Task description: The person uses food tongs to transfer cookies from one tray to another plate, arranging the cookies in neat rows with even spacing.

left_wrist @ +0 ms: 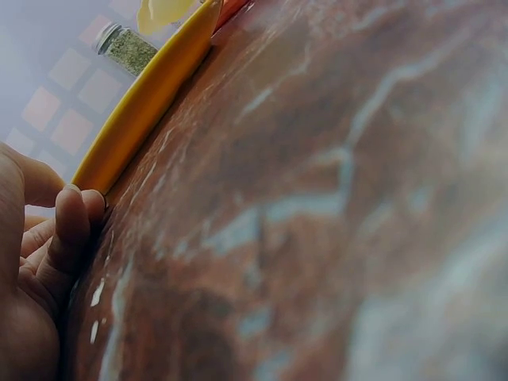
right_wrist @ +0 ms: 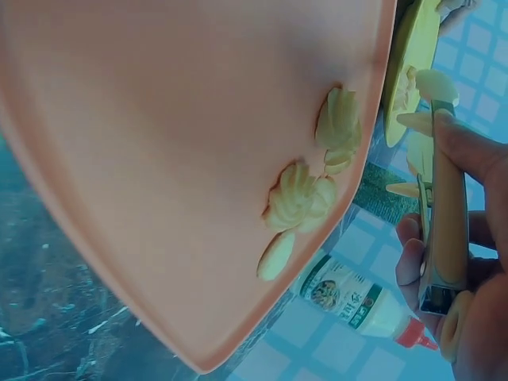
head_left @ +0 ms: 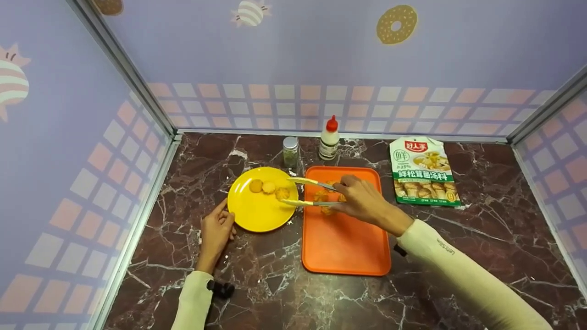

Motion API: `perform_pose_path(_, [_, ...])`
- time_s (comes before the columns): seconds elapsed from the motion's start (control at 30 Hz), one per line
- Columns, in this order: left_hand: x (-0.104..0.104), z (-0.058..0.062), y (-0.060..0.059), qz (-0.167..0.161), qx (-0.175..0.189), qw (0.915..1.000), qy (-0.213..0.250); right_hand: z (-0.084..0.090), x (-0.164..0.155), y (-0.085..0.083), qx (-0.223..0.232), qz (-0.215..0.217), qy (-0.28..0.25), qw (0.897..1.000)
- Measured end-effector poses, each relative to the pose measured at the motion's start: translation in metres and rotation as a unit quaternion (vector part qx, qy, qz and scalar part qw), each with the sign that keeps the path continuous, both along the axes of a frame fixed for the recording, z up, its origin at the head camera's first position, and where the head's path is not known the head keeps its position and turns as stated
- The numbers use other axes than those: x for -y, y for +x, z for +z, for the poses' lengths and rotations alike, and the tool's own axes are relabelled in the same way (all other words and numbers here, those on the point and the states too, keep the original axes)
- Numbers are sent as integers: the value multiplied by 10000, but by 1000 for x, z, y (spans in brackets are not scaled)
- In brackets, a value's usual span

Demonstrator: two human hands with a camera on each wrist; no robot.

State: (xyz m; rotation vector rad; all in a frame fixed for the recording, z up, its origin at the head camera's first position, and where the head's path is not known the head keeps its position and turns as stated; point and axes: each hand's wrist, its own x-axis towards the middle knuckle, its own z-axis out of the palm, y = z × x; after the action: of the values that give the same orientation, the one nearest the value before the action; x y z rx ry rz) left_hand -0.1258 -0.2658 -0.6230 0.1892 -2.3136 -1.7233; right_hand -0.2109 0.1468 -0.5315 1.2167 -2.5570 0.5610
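My left hand (head_left: 216, 229) pinches the near-left rim of a round yellow plate (head_left: 259, 213); the left wrist view shows the fingertips (left_wrist: 73, 210) at the plate's edge. My right hand (head_left: 364, 199) holds metal tongs (right_wrist: 451, 214) with pale yellow tips. The tips are spread apart over the plate's right side, around a ridged cookie (head_left: 282, 193). Beside it, a scalloped cookie (head_left: 268, 187) and a round cookie (head_left: 256, 185) lie in a row. Several more cookies (right_wrist: 290, 198) lie at the far end of an orange tray (head_left: 346, 245), partly hidden by my right hand in the head view.
Behind the plate stands a small glass jar (head_left: 290, 153) of green flakes. A white squeeze bottle (head_left: 329, 142) with a red cap stands behind the tray. A green-and-white food pouch (head_left: 424, 172) lies at the right. Patterned walls (head_left: 293, 55) bound the marbled tabletop (head_left: 270, 284).
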Motion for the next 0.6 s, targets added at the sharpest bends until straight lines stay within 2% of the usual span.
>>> perform_pose_path(0.2, [0,2,0,3,60,10000,-8,-2,-14,8,146,-134,-162,9997])
perform_pose_path(0.4, [-1,4,0,23,68,10000,-53,-4,-28,18,428,-465,-285,9976])
perform_pose_path(0.6, [-1,5,0,8,104,9999,-16,-5,-44,27,647,-772,-618,9930])
